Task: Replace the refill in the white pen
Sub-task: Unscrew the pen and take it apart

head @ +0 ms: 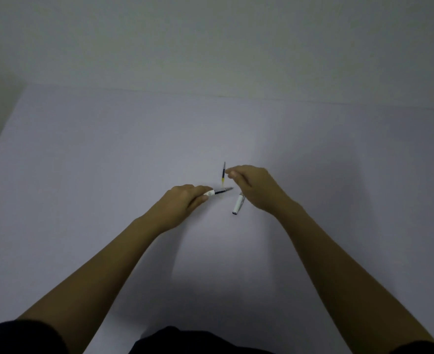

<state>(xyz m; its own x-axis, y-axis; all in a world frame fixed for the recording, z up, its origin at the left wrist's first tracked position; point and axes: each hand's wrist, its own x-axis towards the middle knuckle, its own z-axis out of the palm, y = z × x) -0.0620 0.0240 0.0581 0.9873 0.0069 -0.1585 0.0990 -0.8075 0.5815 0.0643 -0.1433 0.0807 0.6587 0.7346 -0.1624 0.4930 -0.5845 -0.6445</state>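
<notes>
My left hand (185, 200) grips the white pen barrel (210, 193), and a dark refill (223, 191) sticks out of its end, pointing right. A second refill (223, 172), dark with a yellow lower end, lies pointing away from me just beyond that tip. My right hand (254, 187) hovers to its right, thumb and forefinger pinched together right beside this refill. Whether they touch it is unclear. A white pen piece (238, 205) lies on the table under my right hand, partly hidden by the palm.
Everything sits on a pale, plain table (108, 175) whose far edge meets a light wall. The left table edge runs diagonally at the far left. My dark clothing shows at the bottom of the view.
</notes>
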